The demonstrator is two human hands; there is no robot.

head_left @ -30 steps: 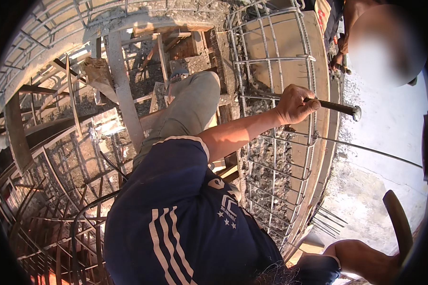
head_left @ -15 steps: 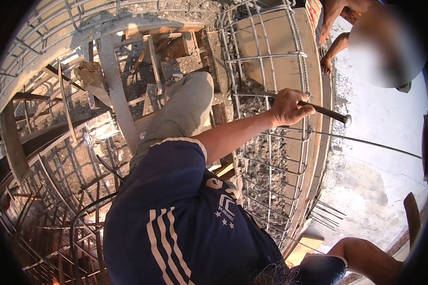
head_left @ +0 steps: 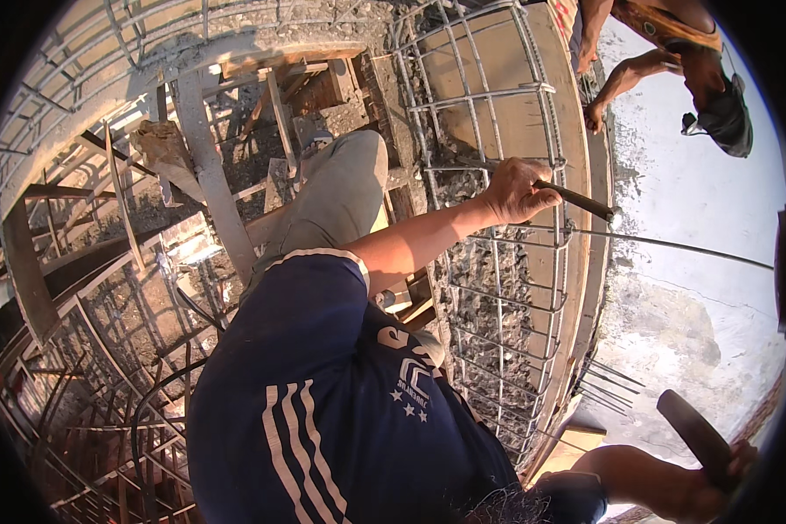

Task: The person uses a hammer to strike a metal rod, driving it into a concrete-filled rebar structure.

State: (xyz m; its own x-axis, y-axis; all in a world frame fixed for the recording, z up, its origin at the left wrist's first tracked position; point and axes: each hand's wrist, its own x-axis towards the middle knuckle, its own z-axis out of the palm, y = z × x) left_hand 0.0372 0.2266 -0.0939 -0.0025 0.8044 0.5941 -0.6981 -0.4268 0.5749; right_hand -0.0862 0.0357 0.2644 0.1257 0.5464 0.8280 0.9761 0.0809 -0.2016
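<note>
My left hand [head_left: 522, 190] is closed round a dark metal chisel [head_left: 578, 201]. The chisel lies across the steel rebar cage [head_left: 555, 155], its blunt, widened end past the cage toward the pale wall. Its other end runs in among the bars, where I cannot make out the tip. Under my left forearm, the cage spans broken grey concrete [head_left: 489, 288]. At the lower right edge, my right hand [head_left: 742, 458] is partly in shadow and grips a thick, dark tool handle [head_left: 694, 430]. The rest of that tool does not show.
A tan board [head_left: 576, 288] runs along the cage. A thin steel rod [head_left: 686, 247] crosses toward the pale wall [head_left: 664, 192]. Another person's hand [head_left: 595, 117] rests at the board's far end. Planks [head_left: 210, 157] and rebar surround a pit at left.
My right hand has come into view and the tool handle has swung left. My left hand and the chisel have shifted slightly left. The other person's head has shifted slightly.
</note>
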